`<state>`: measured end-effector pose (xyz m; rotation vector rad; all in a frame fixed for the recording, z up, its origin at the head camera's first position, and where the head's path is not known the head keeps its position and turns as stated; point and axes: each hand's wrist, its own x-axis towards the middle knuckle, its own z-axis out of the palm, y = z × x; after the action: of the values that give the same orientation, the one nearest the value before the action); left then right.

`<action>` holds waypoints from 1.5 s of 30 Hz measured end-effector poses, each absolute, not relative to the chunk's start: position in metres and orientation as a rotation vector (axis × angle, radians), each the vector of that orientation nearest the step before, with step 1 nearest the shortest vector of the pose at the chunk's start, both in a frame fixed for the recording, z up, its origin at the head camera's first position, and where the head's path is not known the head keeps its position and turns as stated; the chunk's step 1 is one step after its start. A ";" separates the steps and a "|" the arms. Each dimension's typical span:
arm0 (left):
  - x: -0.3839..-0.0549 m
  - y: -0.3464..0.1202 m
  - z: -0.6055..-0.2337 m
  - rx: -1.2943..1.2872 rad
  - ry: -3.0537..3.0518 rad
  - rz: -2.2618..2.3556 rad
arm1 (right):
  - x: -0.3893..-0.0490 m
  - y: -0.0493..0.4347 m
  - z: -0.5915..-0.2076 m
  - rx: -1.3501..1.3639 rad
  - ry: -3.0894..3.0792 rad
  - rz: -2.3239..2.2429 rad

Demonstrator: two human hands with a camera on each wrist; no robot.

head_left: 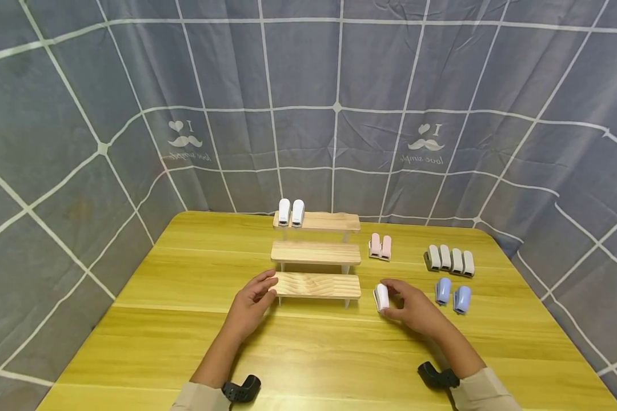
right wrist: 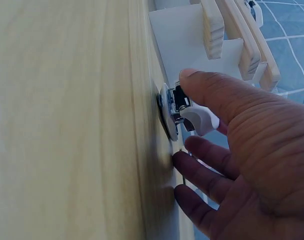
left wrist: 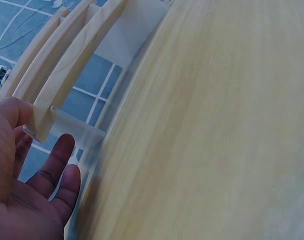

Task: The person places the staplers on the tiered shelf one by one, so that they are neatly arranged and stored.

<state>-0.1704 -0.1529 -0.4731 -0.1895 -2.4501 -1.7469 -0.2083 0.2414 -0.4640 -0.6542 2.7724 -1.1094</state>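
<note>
A white mini stapler (head_left: 381,298) sits on the table to the right of the wooden three-tier stand (head_left: 316,285). My right hand (head_left: 411,307) pinches it between thumb and index finger; the right wrist view shows the thumb (right wrist: 207,85) against the stapler (right wrist: 199,119), its metal underside facing the camera. The other fingers are spread below, and the index finger is mostly hidden. At the left end of the lowest tier is my left hand (head_left: 251,302), its thumb and fingertips touching or close to the board end (left wrist: 42,117), fingers loosely bent.
Two white staplers (head_left: 291,212) stand on the left of the top tier. Right of the stand are two pink staplers (head_left: 380,247), then several grey-white ones (head_left: 449,261) in a row, with two blue ones (head_left: 452,295) nearer. A grey checked curtain (head_left: 308,142) surrounds the table.
</note>
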 end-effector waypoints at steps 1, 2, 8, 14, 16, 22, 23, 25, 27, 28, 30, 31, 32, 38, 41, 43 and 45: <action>-0.170 -0.153 -0.473 -0.188 -2.450 -1.748 | -0.208 0.241 -0.464 -0.657 2.770 -1.109; -0.170 -0.153 -0.473 -0.186 -2.449 -1.751 | -0.209 0.241 -0.464 -0.660 2.770 -1.104; -0.169 -0.153 -0.472 -0.179 -2.447 -1.755 | -0.208 0.240 -0.464 -0.672 2.782 -1.086; -0.169 -0.153 -0.471 -0.188 -2.449 -1.751 | -0.207 0.240 -0.466 -0.681 2.803 -1.072; -0.169 -0.152 -0.471 -0.188 -2.448 -1.754 | -0.206 0.240 -0.466 -0.697 2.814 -1.061; -0.169 -0.152 -0.471 -0.178 -2.446 -1.758 | -0.206 0.240 -0.467 -0.706 2.828 -1.054; -0.169 -0.152 -0.471 -0.179 -2.446 -1.756 | -0.206 0.240 -0.467 -0.695 2.827 -1.062; -0.169 -0.152 -0.472 -0.181 -2.445 -1.750 | -0.206 0.240 -0.468 -0.687 2.824 -1.079; -0.169 -0.152 -0.472 -0.183 -2.441 -1.749 | -0.206 0.240 -0.468 -0.688 2.820 -1.094; -0.169 -0.152 -0.472 -0.186 -2.438 -1.748 | -0.206 0.240 -0.469 -0.680 2.821 -1.099; -0.169 -0.152 -0.472 -0.188 -2.436 -1.750 | -0.206 0.239 -0.469 -0.681 2.825 -1.101; -0.169 -0.152 -0.472 -0.189 -2.435 -1.751 | -0.206 0.239 -0.470 -0.684 2.828 -1.095; -0.169 -0.152 -0.472 -0.188 -2.436 -1.754 | -0.206 0.239 -0.470 -0.687 2.830 -1.092; -0.169 -0.153 -0.473 -0.190 -2.438 -1.761 | -0.207 0.239 -0.472 -0.693 2.850 -1.092; -0.169 -0.153 -0.473 -0.191 -2.432 -1.764 | -0.207 0.239 -0.472 -0.691 2.865 -1.116; -0.169 -0.153 -0.473 -0.190 -2.431 -1.765 | -0.207 0.238 -0.471 -0.694 2.884 -1.127; -0.169 -0.153 -0.474 -0.193 -2.432 -1.763 | -0.207 0.238 -0.471 -0.696 2.896 -1.143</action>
<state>-0.1693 -0.1526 -0.4735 -0.1925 -2.4316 -1.7627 -0.2067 0.2381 -0.4705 -0.6961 2.8959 -1.1433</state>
